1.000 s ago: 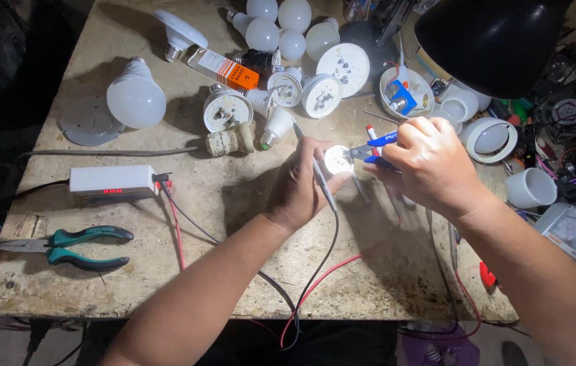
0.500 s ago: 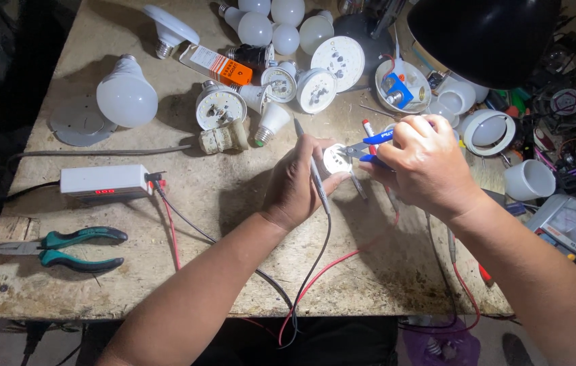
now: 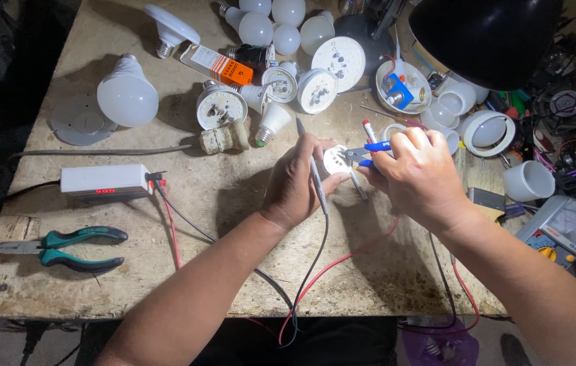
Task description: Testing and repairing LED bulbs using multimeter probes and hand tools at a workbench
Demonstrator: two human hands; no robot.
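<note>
Left hand (image 3: 296,181) closed around lit bulb base (image 3: 337,160) mid-table (image 3: 233,271), probe (image 3: 311,166) tucked between fingers. Right hand (image 3: 418,175) gripping blue pliers (image 3: 369,150), tips at base. Green pliers (image 3: 64,245) lying far left, 1 meter (image 3: 562,230) at right.

We see the blue-handled cutters (image 3: 369,150) in the right hand (image 3: 418,173) now closer in on the small white bulb base (image 3: 336,160). The left hand (image 3: 298,181) has turned slightly around it.
</note>
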